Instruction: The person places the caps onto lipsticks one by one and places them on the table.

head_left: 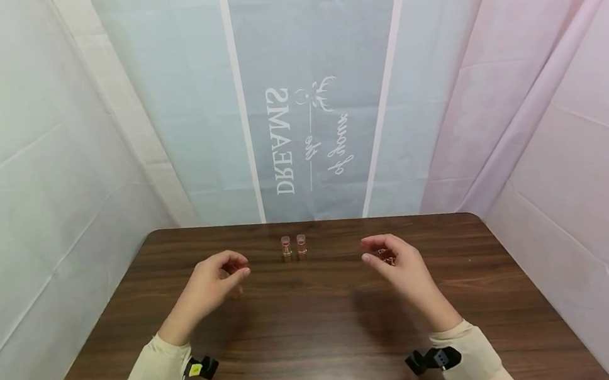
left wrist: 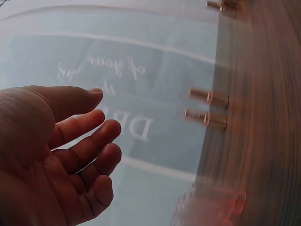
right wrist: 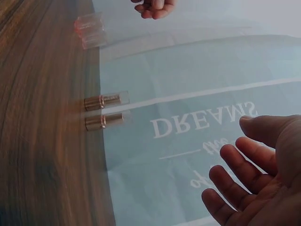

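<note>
Passage: near-middle tabletop [head_left: 306,342] | Blocking: left tube [head_left: 286,248], right tube [head_left: 302,246], upright (slim gap between) | Beyond: cloth backdrop [head_left: 308,31]

Desk [head_left: 321,327]: bright, diffuse light in head view; soft shadows under both arms; pale glare patch at its near edge.
Cloth [right wrist: 188,80] beyond desk: pale, low contrast; stripe bowed by lens in left wrist view.
Fingers [left wrist: 111,132] over desk: shaded, dim in wrist views.
Pink clear piece [left wrist: 214,205] on desk: blurred, left wrist view.
</note>
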